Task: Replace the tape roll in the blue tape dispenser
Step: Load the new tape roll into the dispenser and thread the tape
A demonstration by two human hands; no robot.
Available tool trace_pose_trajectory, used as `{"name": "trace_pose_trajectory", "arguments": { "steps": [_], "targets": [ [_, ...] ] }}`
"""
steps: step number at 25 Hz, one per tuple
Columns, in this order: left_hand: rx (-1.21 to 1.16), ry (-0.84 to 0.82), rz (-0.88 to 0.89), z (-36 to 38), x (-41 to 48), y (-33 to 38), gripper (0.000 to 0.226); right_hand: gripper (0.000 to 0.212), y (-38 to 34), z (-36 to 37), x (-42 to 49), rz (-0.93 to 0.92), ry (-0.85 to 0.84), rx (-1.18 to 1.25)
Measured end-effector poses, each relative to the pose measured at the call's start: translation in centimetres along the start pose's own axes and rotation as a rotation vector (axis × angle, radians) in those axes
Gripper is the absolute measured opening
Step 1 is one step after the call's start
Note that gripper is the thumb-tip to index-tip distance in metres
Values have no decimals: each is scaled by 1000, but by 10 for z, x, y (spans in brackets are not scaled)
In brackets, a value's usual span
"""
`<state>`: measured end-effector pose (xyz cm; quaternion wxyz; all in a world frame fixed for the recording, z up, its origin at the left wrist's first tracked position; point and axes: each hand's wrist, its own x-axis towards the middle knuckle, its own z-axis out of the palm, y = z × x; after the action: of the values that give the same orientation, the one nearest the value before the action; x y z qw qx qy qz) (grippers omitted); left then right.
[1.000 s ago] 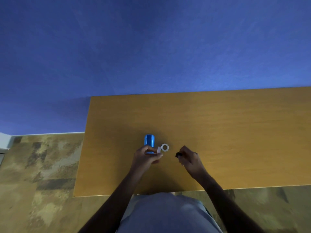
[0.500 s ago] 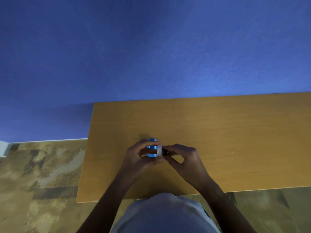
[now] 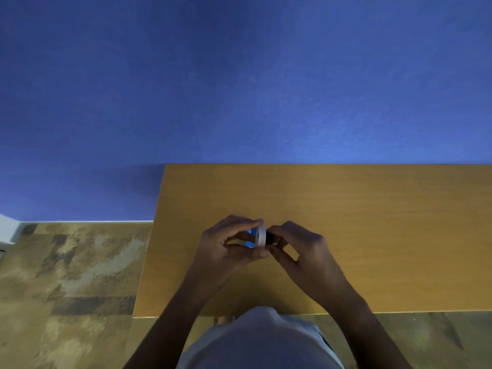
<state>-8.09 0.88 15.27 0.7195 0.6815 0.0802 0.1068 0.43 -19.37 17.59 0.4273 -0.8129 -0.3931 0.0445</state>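
head camera view looks steeply down on a flat orange-brown wooden table (image 3: 346, 222) whose far edge meets a plain blue wall (image 3: 239, 89), with mottled tan and brown flooring (image 3: 74, 275) to the left of it and along its near edge. both bare forearms reach up from the bottom of the view and meet over the left part of the tabletop. the left hand (image 3: 226, 249) is curled, its fingers arched over the top and its thumb underneath, wrapped around the small blue plastic tape dispenser (image 3: 251, 238), of which only slivers of bright blue show between the fingers. at the right side of the dispenser stands a pale whitish tape roll (image 3: 261, 236), seen edge-on and upright, held between the left index fingertip above and the left thumb tip below. the right hand (image 3: 300, 251) comes in from the other side, fingers and thumb drawn together in a pinch on a small black piece (image 3: 269, 237) that sits just against the right face of the roll; what exactly that piece is cannot be told. whether the dispenser rests on the table or is lifted off it cannot be told. a light grey-blue garment (image 3: 261, 342) on the person's torso fills the bottom centre.
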Motion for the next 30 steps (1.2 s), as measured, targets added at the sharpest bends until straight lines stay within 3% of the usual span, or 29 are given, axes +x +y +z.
{"name": "trace_pose_trajectory", "arguments": {
  "steps": [6, 9, 23, 30],
  "targets": [
    [-37, 6, 17, -9, 0, 5, 60, 34, -13, 9, 1, 78, 185, 83],
    [-38, -3, 36, -13, 3, 6, 59, 27, -19, 11, 2, 156, 230, 246],
    [-132, -48, 17, -26, 2, 10, 61, 34, -20, 21, 4, 164, 164, 309],
    [-169, -55, 9, -33, 1, 10, 60, 34, -27, 36, 8, 125, 238, 301]
  ]
}}
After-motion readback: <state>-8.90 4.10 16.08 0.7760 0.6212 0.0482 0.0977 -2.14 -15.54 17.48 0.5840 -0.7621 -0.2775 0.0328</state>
